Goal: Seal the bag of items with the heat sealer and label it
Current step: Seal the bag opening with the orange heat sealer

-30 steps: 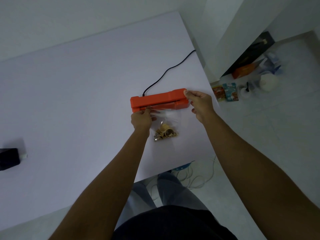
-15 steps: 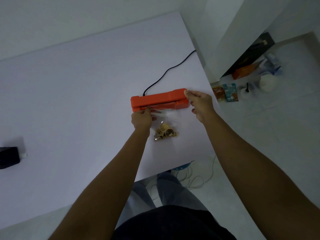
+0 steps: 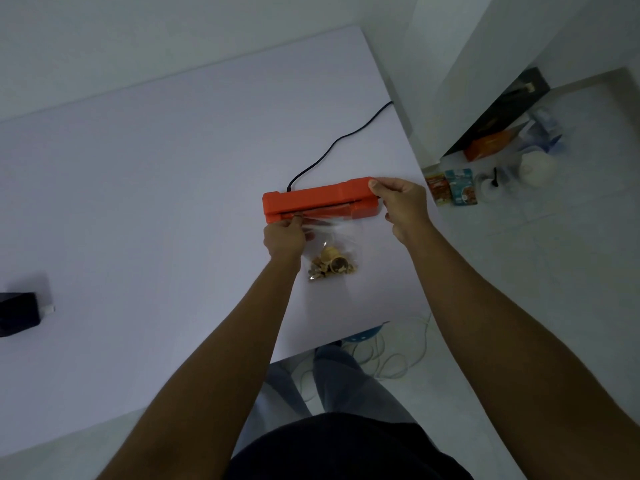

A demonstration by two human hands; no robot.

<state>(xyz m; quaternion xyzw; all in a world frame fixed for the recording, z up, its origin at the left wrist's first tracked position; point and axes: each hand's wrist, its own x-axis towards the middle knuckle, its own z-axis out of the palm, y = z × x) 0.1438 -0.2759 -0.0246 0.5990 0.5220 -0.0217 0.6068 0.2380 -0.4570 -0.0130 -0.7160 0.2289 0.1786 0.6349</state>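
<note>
An orange heat sealer [image 3: 311,199] lies across the white table [image 3: 156,202], its black cord [image 3: 332,147] running off the far right edge. A clear plastic bag [image 3: 337,242] holding small tan and brown items lies just in front of it, its open end fed into the sealer's slot. My left hand [image 3: 284,237] pinches the bag's top left corner at the slot. My right hand [image 3: 400,202] grips the sealer's right end, thumb on the lid. The lid stands slightly raised, with a dark gap showing.
A dark box-like object [image 3: 19,313] sits at the table's left edge. On the floor to the right lie packets [image 3: 450,187], a white round container [image 3: 536,168], an orange box [image 3: 488,145] and loose white cables [image 3: 391,355] under the table corner.
Both hands hold almost the same positions. The sealer's lid gap looks slightly wider at the right end than a second ago.
</note>
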